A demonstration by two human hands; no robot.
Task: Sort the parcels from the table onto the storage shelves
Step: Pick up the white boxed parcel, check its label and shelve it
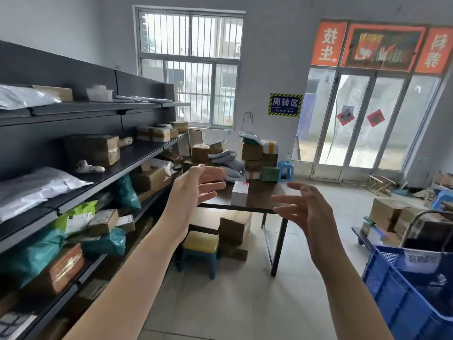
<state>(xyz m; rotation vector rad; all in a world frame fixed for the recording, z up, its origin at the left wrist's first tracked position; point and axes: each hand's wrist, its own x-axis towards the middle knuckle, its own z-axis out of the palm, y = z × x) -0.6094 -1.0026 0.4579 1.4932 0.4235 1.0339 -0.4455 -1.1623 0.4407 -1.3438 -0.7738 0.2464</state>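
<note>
A dark table (263,192) stands ahead with a small white box (240,193) near its front edge and a stack of brown, green and white parcels (261,158) at its far end. Grey mailer bags (226,157) lie beside the stack. Both my arms are stretched out toward the table. My left hand (196,187) is open, fingers spread, left of the white box. My right hand (306,207) is open too, to the box's right and nearer me. Neither hand touches anything. The black storage shelves (137,155) run along the left wall, loaded with boxes and bags.
A yellow-topped stool (199,249) and cardboard boxes (234,231) sit under the table. A blue crate (404,290) and a cart with boxes (402,222) stand at right. A blue stool (285,170) is behind the table. Tiled floor lies between me and the table.
</note>
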